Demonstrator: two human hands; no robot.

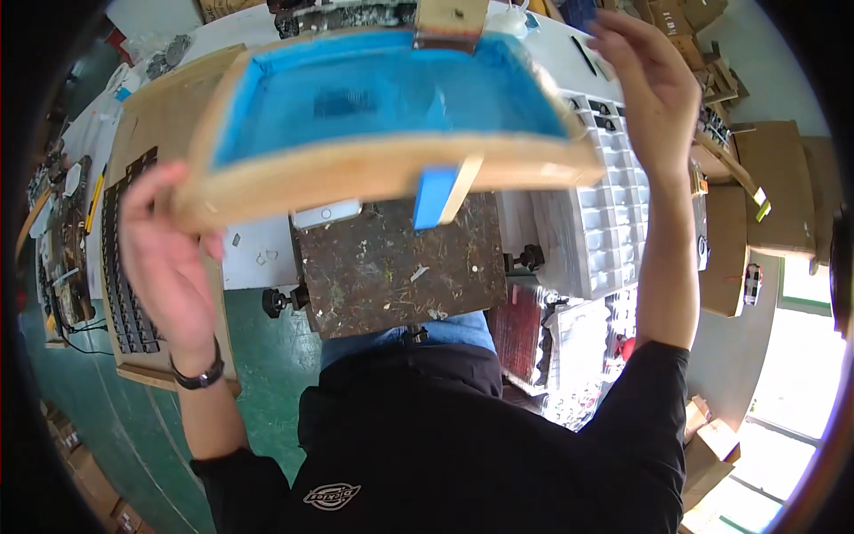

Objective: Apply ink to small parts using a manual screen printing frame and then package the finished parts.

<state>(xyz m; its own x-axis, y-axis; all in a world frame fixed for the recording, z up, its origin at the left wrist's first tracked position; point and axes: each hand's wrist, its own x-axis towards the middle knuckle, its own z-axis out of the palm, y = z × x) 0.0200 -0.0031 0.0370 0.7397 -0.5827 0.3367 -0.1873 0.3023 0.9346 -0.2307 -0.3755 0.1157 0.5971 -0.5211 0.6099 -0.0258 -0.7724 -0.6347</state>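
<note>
A wooden screen-printing frame (382,178) with blue tape and mesh (382,98) inside is raised and tilted above the bench, blurred by motion. My left hand (173,254) grips its near left corner, thumb and fingers around the wood. On the frame's front rail is a short wooden strip with a blue face (435,198). My right hand (654,93) is up beyond the frame's right side, apart from it; its blurred fingers are stretched out and nothing shows in them. Below the frame lies a stained dark work plate (400,262), partly hidden by it.
A white phone (327,214) shows under the front rail. White compartment trays (614,205) are stacked at the right. Dark slotted strips (133,294) rest on a brown board (147,116) at the left. Black knobs (277,303) flank the plate. A wooden block (449,20) sits at the frame's far edge.
</note>
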